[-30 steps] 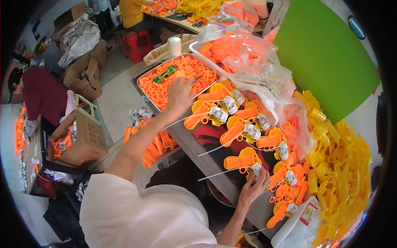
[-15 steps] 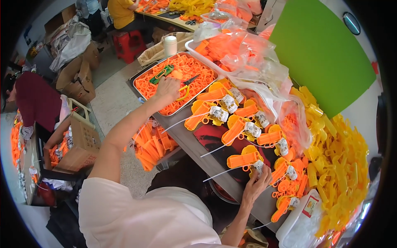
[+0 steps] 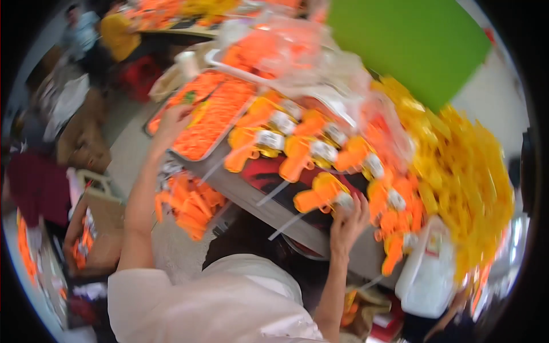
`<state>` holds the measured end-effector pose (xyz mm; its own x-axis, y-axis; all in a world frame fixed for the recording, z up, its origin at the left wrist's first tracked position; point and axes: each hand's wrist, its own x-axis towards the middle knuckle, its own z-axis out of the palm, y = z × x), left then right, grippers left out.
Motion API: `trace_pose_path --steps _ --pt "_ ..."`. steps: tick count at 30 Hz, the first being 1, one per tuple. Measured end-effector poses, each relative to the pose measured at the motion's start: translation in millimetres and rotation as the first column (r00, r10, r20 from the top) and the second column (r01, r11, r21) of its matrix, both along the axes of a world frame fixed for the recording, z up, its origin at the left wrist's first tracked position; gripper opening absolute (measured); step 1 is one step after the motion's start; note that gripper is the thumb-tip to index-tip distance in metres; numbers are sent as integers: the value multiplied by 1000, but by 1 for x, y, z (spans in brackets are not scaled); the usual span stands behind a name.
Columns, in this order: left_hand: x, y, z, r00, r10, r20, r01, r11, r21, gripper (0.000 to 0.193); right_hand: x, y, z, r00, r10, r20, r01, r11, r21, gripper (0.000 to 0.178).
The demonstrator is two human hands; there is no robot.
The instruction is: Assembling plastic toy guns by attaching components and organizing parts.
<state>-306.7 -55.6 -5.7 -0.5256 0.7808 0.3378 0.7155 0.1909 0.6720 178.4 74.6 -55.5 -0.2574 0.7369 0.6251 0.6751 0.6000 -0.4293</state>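
Observation:
My right hand (image 3: 350, 220) has its fingers closed round the white patterned end of an orange-and-yellow toy gun (image 3: 313, 197) at the near edge of the table. A white strip sticks out from that toy toward me. Over the left side of a metal tray (image 3: 220, 139) full of small orange rings (image 3: 214, 123) is my left hand (image 3: 173, 121). Motion blurs its fingers, and whether they hold anything cannot be made out. Beside them in the tray lie a yellow-handled cutting tool (image 3: 199, 114) and something green (image 3: 189, 97).
More toy guns (image 3: 249, 146) lie in rows on the table. A yellow parts heap (image 3: 463, 177) fills the right side, with a white plastic tub (image 3: 426, 280) before it. Bagged orange parts (image 3: 269, 48) stand behind the tray. A green panel (image 3: 409, 46) rises at the back.
My view has swung, so the whole scene is shifted and blurred. My left hand has moved leftward across the tray, away from the cutting tool. My right hand stays on the same toy gun.

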Motion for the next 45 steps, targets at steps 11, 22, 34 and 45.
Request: trace_pose_path --steps 11,22,34,45 --pt "310 30 10 680 -693 239 710 704 18 32 -6 -86 24 653 113 -749 -603 676 -424 35" --pt "469 91 -7 416 -908 -50 903 406 141 36 144 -165 -17 455 -619 -640 -63 695 -716 26" --pt "478 207 -39 389 -717 -579 871 490 -22 25 195 -172 -43 273 -681 -680 -345 590 -730 47" --pt "497 102 -37 461 -883 -86 884 449 130 14 213 -163 -25 644 -628 -436 -166 442 -881 52"
